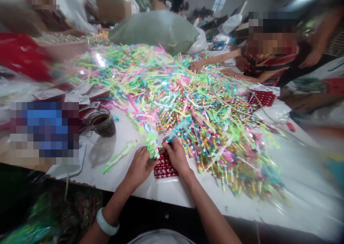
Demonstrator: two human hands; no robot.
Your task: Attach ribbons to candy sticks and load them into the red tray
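Observation:
My left hand [140, 165] is closed, pinching a green plastic strip [152, 145] at the left edge of a red patterned card [164, 168] that lies on the white table [129, 133]. My right hand [176, 154] is closed on a light-blue plastic piece [178, 128], held over the same card. Both hands rest on or just above the card. A big heap of neon green, pink and yellow plastic strips and small colourful tubes [209, 125] spreads right behind my hands.
A glass cup of dark tea [101, 123] stands left of my hands. A loose green strip [118, 156] lies near the front edge. Across the table a person's hand [196, 65] reaches into the heap; a second red card [262, 97] and a grey-green sack [156, 30] lie farther back.

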